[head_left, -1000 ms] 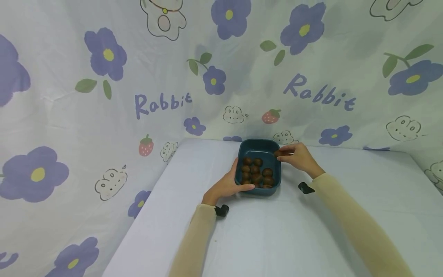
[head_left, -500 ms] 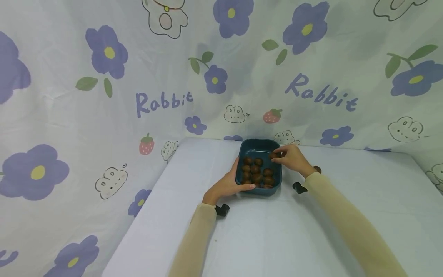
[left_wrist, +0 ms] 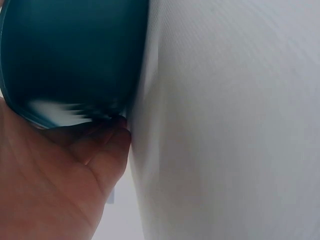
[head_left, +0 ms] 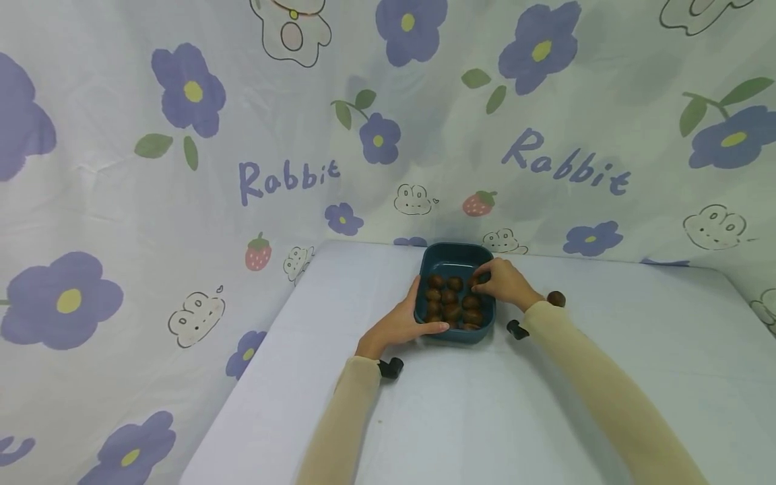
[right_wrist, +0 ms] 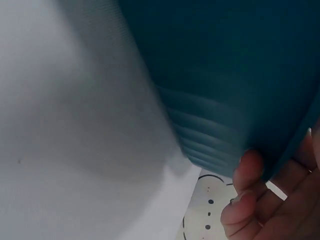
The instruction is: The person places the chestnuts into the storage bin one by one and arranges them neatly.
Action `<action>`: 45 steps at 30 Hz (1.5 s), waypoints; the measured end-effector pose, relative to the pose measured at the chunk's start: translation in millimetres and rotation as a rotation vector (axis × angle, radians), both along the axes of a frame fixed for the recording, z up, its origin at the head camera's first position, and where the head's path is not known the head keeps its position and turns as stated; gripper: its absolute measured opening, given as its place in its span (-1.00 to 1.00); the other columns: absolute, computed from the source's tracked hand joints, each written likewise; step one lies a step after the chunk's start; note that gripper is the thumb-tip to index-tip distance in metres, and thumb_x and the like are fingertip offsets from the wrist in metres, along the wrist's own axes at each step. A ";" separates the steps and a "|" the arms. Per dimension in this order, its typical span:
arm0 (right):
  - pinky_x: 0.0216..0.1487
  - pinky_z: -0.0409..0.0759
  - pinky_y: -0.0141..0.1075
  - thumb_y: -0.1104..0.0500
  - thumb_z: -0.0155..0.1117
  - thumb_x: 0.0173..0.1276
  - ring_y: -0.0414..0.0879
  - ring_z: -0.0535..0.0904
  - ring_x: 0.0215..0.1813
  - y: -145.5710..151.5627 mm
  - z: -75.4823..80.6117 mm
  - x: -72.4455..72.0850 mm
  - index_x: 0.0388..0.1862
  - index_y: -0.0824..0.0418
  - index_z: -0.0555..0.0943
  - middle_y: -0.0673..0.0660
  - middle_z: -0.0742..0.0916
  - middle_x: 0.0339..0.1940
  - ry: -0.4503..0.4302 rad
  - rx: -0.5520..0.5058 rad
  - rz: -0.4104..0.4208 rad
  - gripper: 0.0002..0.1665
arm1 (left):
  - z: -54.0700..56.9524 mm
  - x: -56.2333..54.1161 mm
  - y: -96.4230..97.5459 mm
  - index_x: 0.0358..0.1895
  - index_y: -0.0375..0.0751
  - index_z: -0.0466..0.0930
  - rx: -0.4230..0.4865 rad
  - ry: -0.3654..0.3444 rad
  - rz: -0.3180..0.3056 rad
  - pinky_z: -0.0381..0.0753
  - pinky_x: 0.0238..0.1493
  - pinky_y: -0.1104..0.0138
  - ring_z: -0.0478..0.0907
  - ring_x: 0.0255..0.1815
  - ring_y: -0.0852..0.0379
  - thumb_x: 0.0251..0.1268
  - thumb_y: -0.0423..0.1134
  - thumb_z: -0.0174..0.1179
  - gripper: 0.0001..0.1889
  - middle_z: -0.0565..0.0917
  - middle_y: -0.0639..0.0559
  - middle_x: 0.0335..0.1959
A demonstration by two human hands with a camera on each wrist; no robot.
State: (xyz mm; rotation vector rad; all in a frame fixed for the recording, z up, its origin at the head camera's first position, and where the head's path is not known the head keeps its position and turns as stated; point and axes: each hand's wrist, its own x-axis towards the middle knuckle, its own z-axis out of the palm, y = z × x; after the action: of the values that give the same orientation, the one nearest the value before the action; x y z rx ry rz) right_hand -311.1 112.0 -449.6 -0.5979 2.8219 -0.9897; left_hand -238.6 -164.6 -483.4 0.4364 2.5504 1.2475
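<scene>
A dark teal rectangular bin [head_left: 456, 336] stands at the far part of the table, holding several brown round things [head_left: 451, 312], mostly in its near half. My left hand [head_left: 395, 326] grips the bin's near left corner, thumb along the front rim; in the left wrist view the left hand [left_wrist: 60, 175] lies against the bin's wall [left_wrist: 75, 50]. Reaching over the right rim, my right hand [head_left: 506, 282] pinches another brown round thing [head_left: 483, 277] low inside, mostly covered by the fingers. The right wrist view shows curled fingers [right_wrist: 248, 170] beside the rim, the held thing hidden.
One more brown round thing [head_left: 556, 298] rests on the white table [head_left: 461, 417] just beyond the right wrist. A floral curtain [head_left: 291, 121] rises behind the table and along its left side.
My right hand has moved left and down over the rim into the bin with the brown thing. The loose brown thing behind the right wrist has come into view. My left hand stays on the bin.
</scene>
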 end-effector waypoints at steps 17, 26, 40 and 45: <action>0.20 0.66 0.14 0.16 0.46 0.35 0.26 0.72 0.17 -5.5 -2.3 -5.0 0.07 0.35 0.74 0.35 0.77 0.16 -0.051 0.107 -0.022 -0.63 | -0.1 -1.1 2.5 0.69 0.21 -0.55 -0.016 -0.001 -0.009 0.09 0.66 -0.15 -0.09 0.75 -0.06 -0.03 0.53 0.39 0.45 -0.24 0.12 0.76; 0.07 0.69 0.08 0.13 0.32 0.48 0.26 0.69 0.12 11.8 6.8 6.1 0.18 0.40 0.69 0.41 0.71 0.24 0.043 -0.014 -0.006 -0.57 | -2.2 -1.2 2.2 0.69 0.19 -0.54 0.004 0.011 -0.032 0.09 0.66 -0.17 -0.08 0.75 -0.07 0.00 0.51 0.39 0.44 -0.22 0.09 0.77; -0.02 0.65 0.05 0.01 0.28 0.54 0.32 0.65 0.14 77.4 28.5 37.8 0.21 0.33 0.68 0.42 0.68 0.26 0.103 -0.133 -0.259 -0.53 | -1.9 -2.2 -0.5 0.69 0.24 -0.55 -0.007 0.023 -0.018 0.10 0.65 -0.17 -0.08 0.75 -0.07 -0.04 0.53 0.40 0.45 -0.22 0.08 0.77; -0.05 0.63 -0.05 -0.04 0.28 0.54 0.32 0.63 0.17 98.6 19.9 44.0 0.24 0.32 0.66 0.42 0.68 0.25 0.109 -0.152 -0.302 -0.48 | -1.5 -1.4 -1.8 0.70 0.16 -0.54 -0.024 0.004 0.000 0.11 0.64 -0.19 -0.06 0.74 -0.13 -0.07 0.58 0.37 0.48 -0.21 0.02 0.76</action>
State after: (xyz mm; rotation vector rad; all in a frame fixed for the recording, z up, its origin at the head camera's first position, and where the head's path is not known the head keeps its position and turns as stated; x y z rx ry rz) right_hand -267.1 210.6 -429.6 -0.2465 3.0141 -1.2660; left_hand -240.0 -166.4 -485.0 0.4347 2.5662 1.2157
